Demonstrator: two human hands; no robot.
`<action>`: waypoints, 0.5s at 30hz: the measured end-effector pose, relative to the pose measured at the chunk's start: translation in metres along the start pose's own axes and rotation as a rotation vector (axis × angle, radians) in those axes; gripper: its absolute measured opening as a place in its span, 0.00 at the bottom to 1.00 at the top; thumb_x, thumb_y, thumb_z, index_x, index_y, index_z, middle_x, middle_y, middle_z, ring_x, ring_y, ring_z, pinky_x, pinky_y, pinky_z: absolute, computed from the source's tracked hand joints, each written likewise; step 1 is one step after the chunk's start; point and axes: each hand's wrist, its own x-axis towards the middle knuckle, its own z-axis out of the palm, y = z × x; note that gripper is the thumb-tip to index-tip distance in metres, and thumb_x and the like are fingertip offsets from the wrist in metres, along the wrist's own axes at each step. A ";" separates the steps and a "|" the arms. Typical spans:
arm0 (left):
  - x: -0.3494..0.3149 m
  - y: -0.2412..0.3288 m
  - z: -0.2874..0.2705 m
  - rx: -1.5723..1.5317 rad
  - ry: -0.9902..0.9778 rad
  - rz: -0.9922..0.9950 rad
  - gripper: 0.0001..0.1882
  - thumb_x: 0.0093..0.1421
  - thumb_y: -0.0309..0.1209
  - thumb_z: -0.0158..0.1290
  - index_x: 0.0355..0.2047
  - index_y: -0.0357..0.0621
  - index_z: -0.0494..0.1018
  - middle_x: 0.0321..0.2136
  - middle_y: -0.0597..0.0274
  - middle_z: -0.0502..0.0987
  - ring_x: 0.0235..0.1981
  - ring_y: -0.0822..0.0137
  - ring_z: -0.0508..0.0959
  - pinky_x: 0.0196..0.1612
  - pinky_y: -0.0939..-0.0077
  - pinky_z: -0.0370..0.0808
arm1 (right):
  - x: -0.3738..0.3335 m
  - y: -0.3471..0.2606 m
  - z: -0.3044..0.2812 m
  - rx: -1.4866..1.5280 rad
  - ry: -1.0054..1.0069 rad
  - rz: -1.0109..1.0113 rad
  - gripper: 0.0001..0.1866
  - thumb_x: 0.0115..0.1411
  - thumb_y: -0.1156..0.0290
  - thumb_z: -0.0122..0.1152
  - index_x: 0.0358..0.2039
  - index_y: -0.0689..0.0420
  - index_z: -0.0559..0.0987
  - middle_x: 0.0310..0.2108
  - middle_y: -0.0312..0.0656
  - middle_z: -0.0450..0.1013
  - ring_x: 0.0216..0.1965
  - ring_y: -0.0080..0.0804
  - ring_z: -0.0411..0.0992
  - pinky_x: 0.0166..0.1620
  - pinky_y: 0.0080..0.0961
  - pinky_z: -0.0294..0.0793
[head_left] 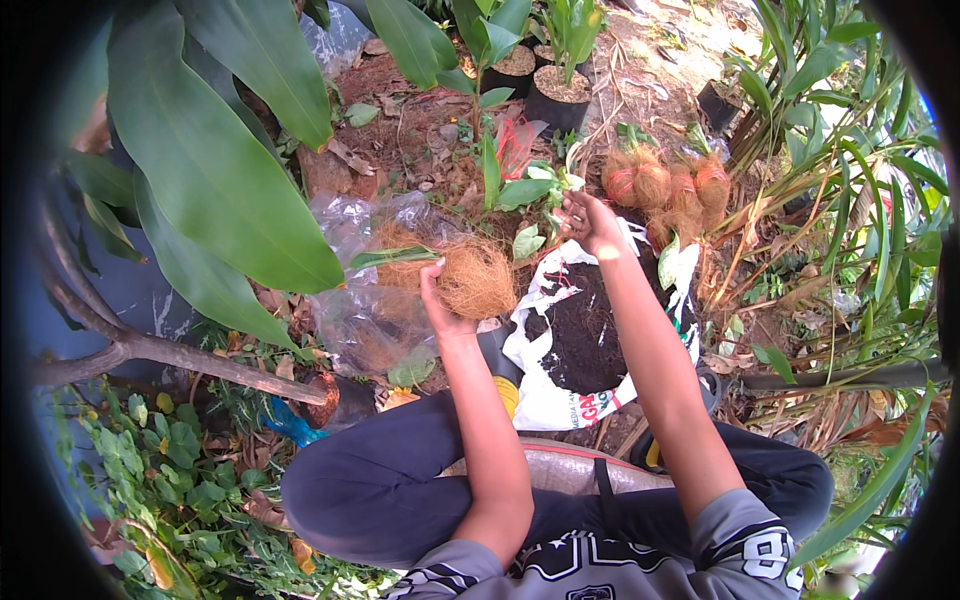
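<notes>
Broad green leaves (220, 180) loom upper left. The left hand (447, 312) clasps a brown fibre clump (480, 278) beside the soil bag (548, 400); handling fibre seems the step, calling next for steady support. Whether the right hand's (592, 226) curled fingers grip anything, I cannot tell.

"What is the left hand (447, 308) holding?"
"A round, shaggy clump of tan fibre (480, 278)."
"And the right hand (594, 226)?"
"Loosely curled near green leaves (526, 193), by the far edge of a white plastic bag (548, 392) of black soil (580, 335)."
</notes>
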 end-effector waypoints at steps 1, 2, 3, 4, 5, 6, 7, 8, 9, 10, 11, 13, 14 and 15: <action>0.000 -0.002 0.002 0.014 -0.007 -0.022 0.16 0.55 0.39 0.45 0.38 0.41 0.71 0.36 0.58 0.75 0.37 0.61 0.76 0.41 0.64 0.75 | -0.010 -0.021 0.002 0.057 -0.014 -0.035 0.20 0.64 0.62 0.50 0.54 0.54 0.70 0.48 0.39 0.70 0.51 0.35 0.71 0.52 0.37 0.61; 0.003 -0.006 0.003 0.003 -0.023 -0.022 0.16 0.55 0.39 0.45 0.38 0.41 0.71 0.36 0.57 0.75 0.37 0.61 0.76 0.41 0.63 0.76 | -0.023 -0.044 0.006 0.082 -0.062 -0.054 0.21 0.64 0.61 0.51 0.55 0.53 0.69 0.48 0.40 0.70 0.52 0.35 0.70 0.53 0.37 0.62; 0.004 -0.012 0.007 0.004 -0.039 -0.042 0.16 0.55 0.39 0.45 0.38 0.41 0.71 0.36 0.57 0.75 0.37 0.61 0.76 0.41 0.63 0.76 | -0.037 -0.069 0.009 0.107 -0.106 -0.079 0.22 0.64 0.60 0.51 0.57 0.53 0.68 0.49 0.41 0.69 0.52 0.36 0.69 0.55 0.38 0.62; 0.003 -0.013 0.007 0.006 -0.044 -0.047 0.16 0.55 0.39 0.45 0.38 0.42 0.71 0.35 0.57 0.75 0.37 0.61 0.76 0.41 0.63 0.76 | -0.045 -0.087 0.016 0.107 -0.154 -0.136 0.21 0.64 0.60 0.52 0.56 0.52 0.69 0.49 0.40 0.69 0.52 0.37 0.69 0.55 0.37 0.63; 0.003 -0.013 0.007 0.010 -0.045 -0.049 0.16 0.55 0.39 0.46 0.38 0.42 0.71 0.35 0.58 0.75 0.37 0.61 0.76 0.41 0.63 0.76 | -0.051 -0.100 0.023 0.106 -0.206 -0.189 0.21 0.64 0.61 0.53 0.56 0.51 0.69 0.49 0.40 0.69 0.52 0.38 0.69 0.55 0.36 0.64; 0.002 -0.012 0.007 0.007 -0.038 -0.048 0.16 0.55 0.39 0.46 0.38 0.42 0.71 0.35 0.58 0.75 0.37 0.61 0.76 0.41 0.63 0.76 | -0.061 -0.112 0.031 0.092 -0.252 -0.265 0.20 0.64 0.61 0.53 0.55 0.51 0.70 0.48 0.40 0.70 0.51 0.37 0.69 0.53 0.35 0.65; 0.001 -0.011 0.008 0.005 -0.031 -0.045 0.16 0.55 0.39 0.46 0.38 0.42 0.71 0.35 0.58 0.75 0.37 0.61 0.76 0.41 0.63 0.76 | -0.071 -0.122 0.037 0.081 -0.300 -0.340 0.19 0.64 0.62 0.53 0.55 0.51 0.71 0.47 0.39 0.70 0.49 0.35 0.70 0.51 0.33 0.67; 0.000 -0.010 0.008 0.004 -0.024 -0.041 0.16 0.54 0.39 0.46 0.38 0.42 0.71 0.35 0.58 0.75 0.37 0.61 0.76 0.41 0.63 0.76 | -0.074 -0.128 0.040 0.069 -0.348 -0.414 0.19 0.64 0.63 0.53 0.54 0.51 0.71 0.46 0.39 0.70 0.47 0.34 0.70 0.49 0.31 0.68; 0.000 -0.010 0.009 0.002 -0.025 -0.040 0.16 0.54 0.39 0.46 0.38 0.42 0.71 0.35 0.58 0.75 0.37 0.61 0.76 0.41 0.62 0.76 | -0.072 -0.135 0.034 0.060 -0.287 -0.425 0.18 0.64 0.63 0.53 0.53 0.51 0.72 0.44 0.38 0.70 0.44 0.32 0.70 0.47 0.31 0.69; 0.000 -0.009 0.009 0.002 -0.023 -0.038 0.16 0.54 0.39 0.46 0.38 0.42 0.71 0.35 0.58 0.75 0.37 0.60 0.76 0.41 0.62 0.76 | -0.064 -0.142 0.025 0.053 -0.226 -0.432 0.17 0.64 0.64 0.52 0.53 0.50 0.72 0.42 0.38 0.71 0.41 0.30 0.70 0.45 0.30 0.69; -0.001 -0.007 0.009 0.002 -0.020 -0.034 0.16 0.54 0.39 0.46 0.38 0.41 0.71 0.35 0.57 0.75 0.37 0.60 0.76 0.41 0.62 0.76 | -0.058 -0.144 0.015 0.046 -0.167 -0.438 0.16 0.64 0.65 0.52 0.52 0.50 0.73 0.40 0.37 0.71 0.39 0.28 0.70 0.42 0.29 0.70; 0.000 -0.003 0.005 -0.014 -0.025 -0.031 0.17 0.54 0.38 0.46 0.39 0.41 0.71 0.36 0.57 0.75 0.37 0.60 0.77 0.42 0.62 0.76 | -0.045 -0.136 -0.010 0.021 0.076 -0.434 0.14 0.66 0.67 0.49 0.50 0.51 0.73 0.34 0.36 0.72 0.29 0.24 0.68 0.33 0.25 0.69; 0.000 -0.003 0.005 -0.022 -0.031 -0.035 0.17 0.54 0.38 0.46 0.39 0.41 0.71 0.36 0.57 0.75 0.37 0.59 0.77 0.42 0.62 0.76 | -0.029 -0.128 -0.033 -0.010 0.218 -0.421 0.13 0.66 0.68 0.48 0.50 0.51 0.73 0.33 0.36 0.72 0.27 0.24 0.68 0.31 0.24 0.69; -0.001 -0.003 0.008 -0.024 -0.033 -0.030 0.17 0.54 0.38 0.46 0.39 0.41 0.71 0.36 0.57 0.75 0.37 0.59 0.77 0.42 0.61 0.76 | -0.018 -0.116 -0.055 0.001 0.341 -0.432 0.15 0.67 0.67 0.47 0.52 0.56 0.70 0.33 0.36 0.73 0.23 0.24 0.69 0.22 0.19 0.68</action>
